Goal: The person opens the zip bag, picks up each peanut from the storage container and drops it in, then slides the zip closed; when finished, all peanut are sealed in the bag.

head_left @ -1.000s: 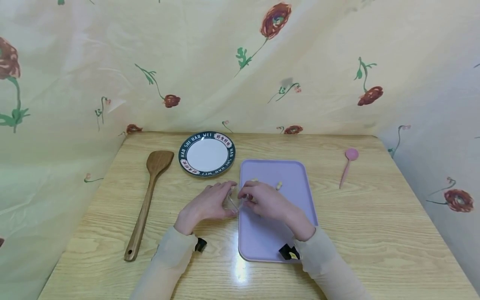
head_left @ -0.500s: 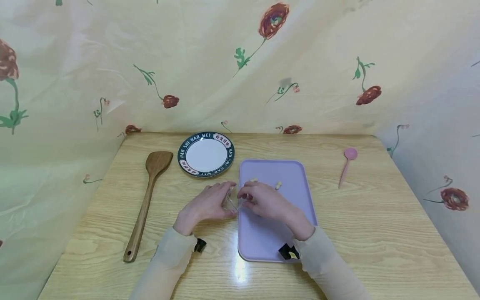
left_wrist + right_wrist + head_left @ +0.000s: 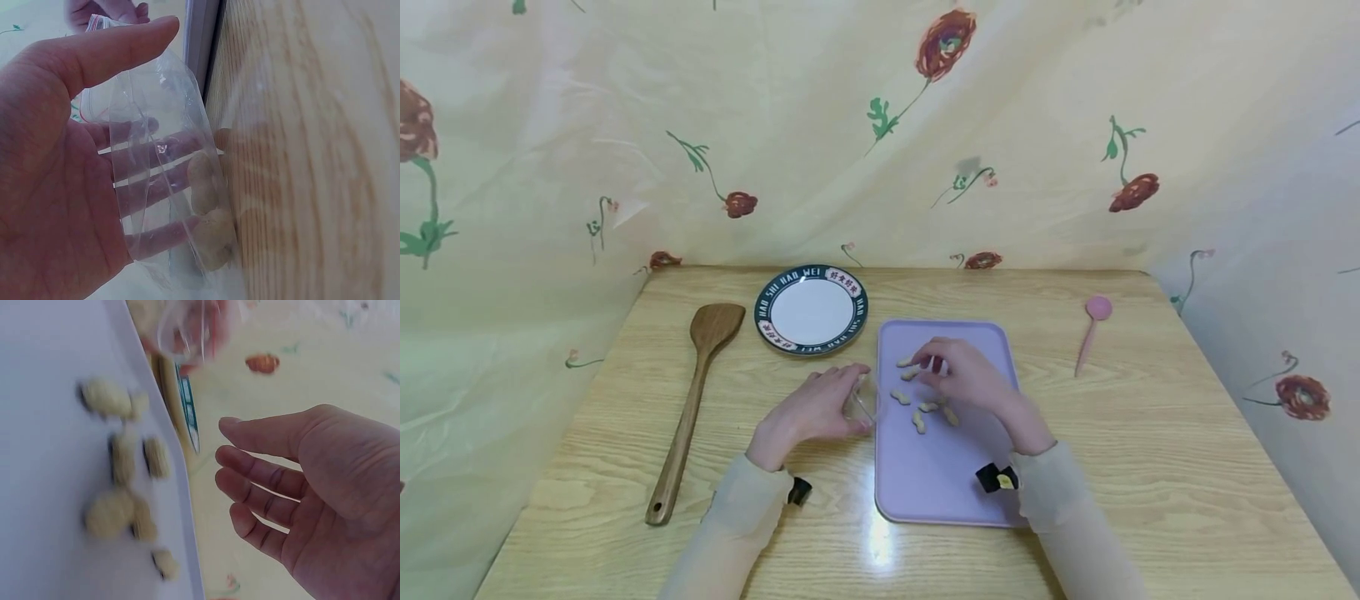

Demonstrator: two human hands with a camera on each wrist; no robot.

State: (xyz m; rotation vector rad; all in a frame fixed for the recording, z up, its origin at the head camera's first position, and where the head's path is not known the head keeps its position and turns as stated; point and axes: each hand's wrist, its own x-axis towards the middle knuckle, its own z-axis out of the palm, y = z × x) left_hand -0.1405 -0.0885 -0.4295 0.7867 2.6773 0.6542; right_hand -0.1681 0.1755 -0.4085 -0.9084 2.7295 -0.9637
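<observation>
My left hand (image 3: 816, 408) holds a clear zip bag (image 3: 159, 144) on the table at the left edge of a lilac tray (image 3: 936, 483). In the left wrist view its thumb lies over the bag and its fingers show through the plastic behind. A couple of peanuts (image 3: 202, 181) lie at the bottom of the bag. Over the upper part of the tray hovers my right hand (image 3: 970, 387), its fingers loosely bent with nothing between them. Several unshelled peanuts (image 3: 106, 398) are scattered on the tray below and left of that hand.
A white plate with a dark green rim (image 3: 766, 304) sits behind the left hand. Far left lies a wooden spatula (image 3: 696, 392), and a small pink spoon (image 3: 1098, 309) is at the right. Flowered cloth (image 3: 820, 125) hangs behind the wooden table (image 3: 1150, 467).
My right hand has left the mouth of the bag and moved right over the tray. Several peanuts that it covered now show there. My left hand stays put with the bag.
</observation>
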